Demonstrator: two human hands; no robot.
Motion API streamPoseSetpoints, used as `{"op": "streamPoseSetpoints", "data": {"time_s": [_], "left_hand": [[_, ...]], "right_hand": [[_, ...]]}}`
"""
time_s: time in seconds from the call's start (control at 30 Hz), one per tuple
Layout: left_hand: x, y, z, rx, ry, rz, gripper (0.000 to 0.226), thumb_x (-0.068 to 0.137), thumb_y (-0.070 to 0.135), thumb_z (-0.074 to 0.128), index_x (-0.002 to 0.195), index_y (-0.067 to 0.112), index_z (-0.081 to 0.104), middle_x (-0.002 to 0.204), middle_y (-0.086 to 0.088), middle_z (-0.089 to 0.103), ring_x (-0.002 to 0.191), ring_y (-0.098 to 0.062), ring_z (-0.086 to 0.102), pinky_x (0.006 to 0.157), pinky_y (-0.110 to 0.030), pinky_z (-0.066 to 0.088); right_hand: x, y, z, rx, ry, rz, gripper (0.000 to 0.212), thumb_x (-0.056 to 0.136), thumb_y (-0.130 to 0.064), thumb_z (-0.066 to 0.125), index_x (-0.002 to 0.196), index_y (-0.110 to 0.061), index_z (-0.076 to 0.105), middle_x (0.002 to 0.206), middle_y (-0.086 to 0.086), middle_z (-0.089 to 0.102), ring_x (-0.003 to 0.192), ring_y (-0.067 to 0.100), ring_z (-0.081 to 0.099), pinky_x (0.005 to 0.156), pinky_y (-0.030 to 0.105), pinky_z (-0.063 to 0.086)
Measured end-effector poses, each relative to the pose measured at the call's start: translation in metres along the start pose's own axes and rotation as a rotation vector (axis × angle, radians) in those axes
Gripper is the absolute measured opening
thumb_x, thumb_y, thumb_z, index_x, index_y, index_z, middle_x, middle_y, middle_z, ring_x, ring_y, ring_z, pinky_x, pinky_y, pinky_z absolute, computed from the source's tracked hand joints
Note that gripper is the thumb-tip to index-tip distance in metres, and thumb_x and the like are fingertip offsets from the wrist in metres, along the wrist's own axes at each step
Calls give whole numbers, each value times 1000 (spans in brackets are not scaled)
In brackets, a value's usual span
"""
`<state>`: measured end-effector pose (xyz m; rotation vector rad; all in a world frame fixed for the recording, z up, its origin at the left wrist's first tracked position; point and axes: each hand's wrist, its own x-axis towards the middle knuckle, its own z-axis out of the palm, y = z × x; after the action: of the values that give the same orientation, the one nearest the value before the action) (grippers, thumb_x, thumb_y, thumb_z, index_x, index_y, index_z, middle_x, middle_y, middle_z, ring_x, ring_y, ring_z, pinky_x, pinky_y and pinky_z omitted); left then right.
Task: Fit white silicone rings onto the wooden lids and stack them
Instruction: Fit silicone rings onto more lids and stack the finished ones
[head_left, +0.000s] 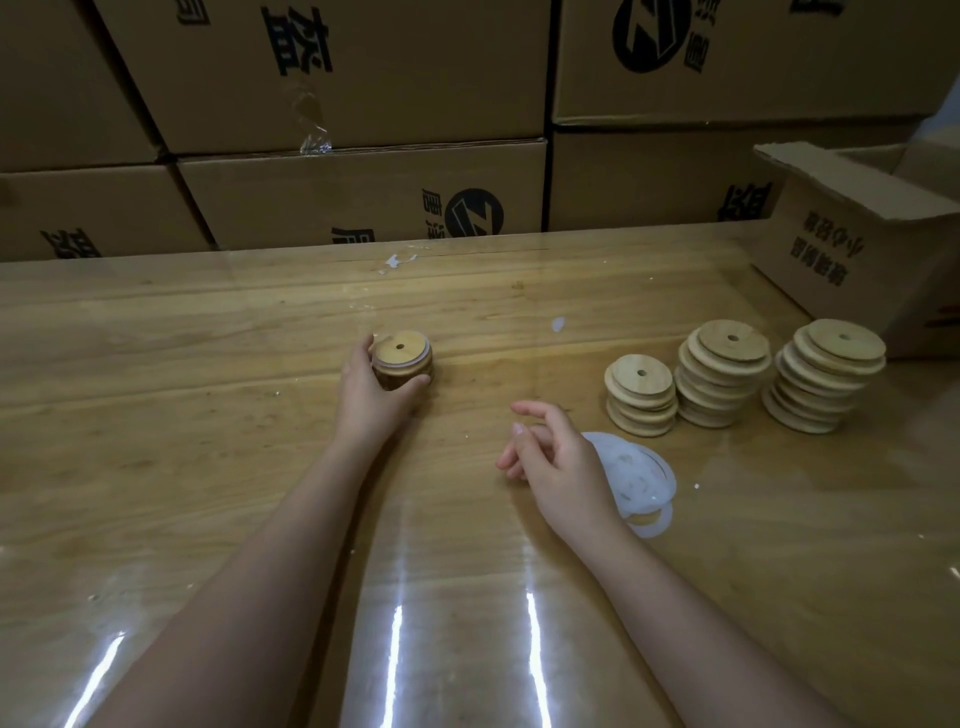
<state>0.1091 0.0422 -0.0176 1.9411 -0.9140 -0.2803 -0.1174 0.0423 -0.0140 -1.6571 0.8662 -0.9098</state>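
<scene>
My left hand (370, 391) grips a short stack of wooden lids with white rings (402, 358) at the table's middle, fingers and thumb curled round its sides. My right hand (553, 457) hovers loosely curled and holds nothing, just left of a small pile of white silicone rings (647, 480) lying flat on the table. Three stacks of bare wooden lids stand to the right: a low one (640, 395), a taller one (723, 371) and the tallest (826, 374).
The glossy wooden table (208, 415) runs wide to the left and front. An open cardboard box (862, 249) sits at the back right. Stacked cartons (363, 130) wall off the far edge. A small white scrap (558, 324) lies behind the middle.
</scene>
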Motion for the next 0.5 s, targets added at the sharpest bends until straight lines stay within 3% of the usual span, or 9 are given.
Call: {"op": "streamPoseSetpoints", "data": {"time_s": [0.5], "left_hand": [[1, -3, 3, -8, 70, 14, 75, 79, 33, 74, 140, 9, 38, 141, -11, 44, 126, -25, 46, 106, -42, 38]], "right_hand": [[-1, 2, 0, -33, -7, -14, 15, 96, -23, 48, 109, -30, 53, 70, -10, 68, 65, 3, 62, 71, 26, 51]]}}
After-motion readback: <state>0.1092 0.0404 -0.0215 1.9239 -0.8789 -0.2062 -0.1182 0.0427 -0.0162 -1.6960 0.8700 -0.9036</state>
